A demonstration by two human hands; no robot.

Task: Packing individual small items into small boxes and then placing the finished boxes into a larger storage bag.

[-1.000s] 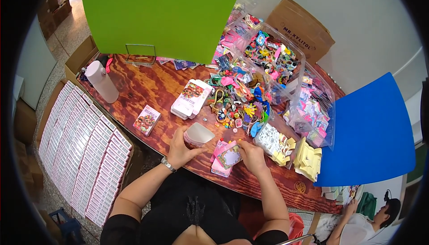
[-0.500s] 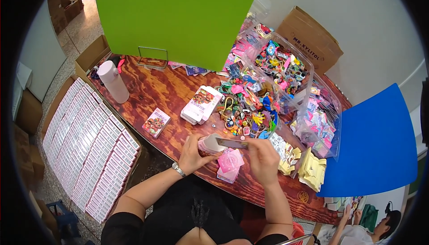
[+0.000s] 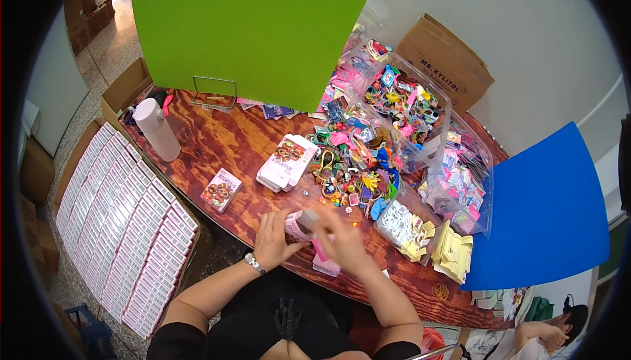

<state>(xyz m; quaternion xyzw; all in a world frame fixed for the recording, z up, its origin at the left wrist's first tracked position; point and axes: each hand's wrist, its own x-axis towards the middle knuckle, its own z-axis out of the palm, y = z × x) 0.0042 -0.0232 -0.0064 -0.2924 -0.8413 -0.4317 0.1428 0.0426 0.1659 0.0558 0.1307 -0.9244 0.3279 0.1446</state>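
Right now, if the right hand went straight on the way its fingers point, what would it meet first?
Probably the small pink box held in the left hand. The right hand is blurred and depth is unclear, so it may already be touching it.

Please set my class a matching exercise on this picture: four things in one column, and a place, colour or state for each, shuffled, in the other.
Things:
1. Left hand
2. Bottle
3. Watch
4. Rubber bands

Descriptions:
A. Yellowish loops
B. On a wrist
C. Holding a small box
D. Pale pink, near the table's left end

Pairs: 1-C, 2-D, 3-B, 4-A
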